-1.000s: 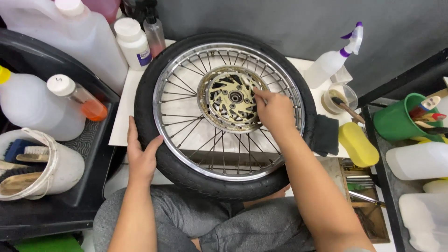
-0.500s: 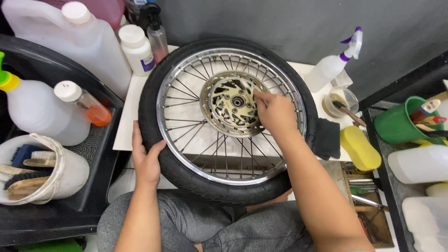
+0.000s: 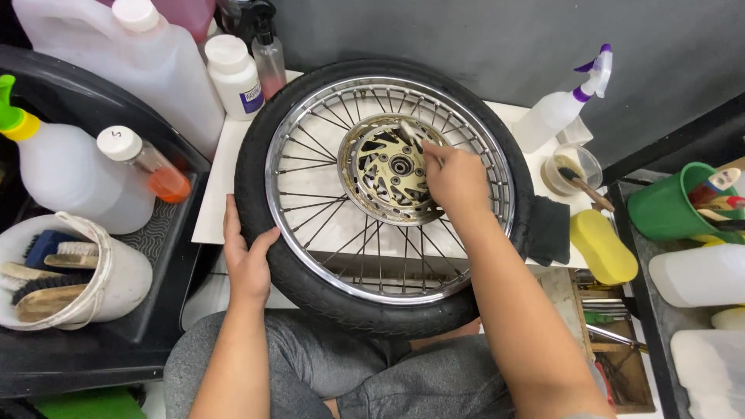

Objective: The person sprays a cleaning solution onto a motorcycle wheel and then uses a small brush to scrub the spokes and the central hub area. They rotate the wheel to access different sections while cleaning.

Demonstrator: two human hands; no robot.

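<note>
Since half a second ago our right hand (image 3: 456, 180) has slid a little toward the upper left of the hub, while our left hand (image 3: 247, 260) has stayed where it was on the tyre.

Nearest to us, our knees in grey trousers (image 3: 310, 372) sit under the wheel (image 3: 386, 194). It lies flat on the white counter (image 3: 221, 186) between our hands. Our left hand is spread on the black tyre at its lower left edge, thumb on the inner side near the chrome rim, fingers wrapped over the outside. Our right hand reaches across the spokes and is closed on a small brush (image 3: 411, 130); its pale tip touches the gold brake disc (image 3: 386, 167) just above the axle hole.

Left of our left hand, a white bucket (image 3: 116, 279) holds scrub brushes, and beyond it stand a spray bottle with a green and yellow top (image 3: 70, 178) and a small bottle of orange liquid (image 3: 151, 164).

Right of our right hand, a black cloth (image 3: 551, 229) touches the tyre, with a yellow sponge (image 3: 603, 247) just beside it and a green cup (image 3: 671, 206) of tools further right.

Farther off, beyond the right hand, a clear cup (image 3: 570, 169) holds a brush, and a spray bottle with a purple trigger (image 3: 563, 105) leans by it. Beyond the left hand stand a large white jug (image 3: 132, 62) and a small white bottle (image 3: 234, 77).
</note>
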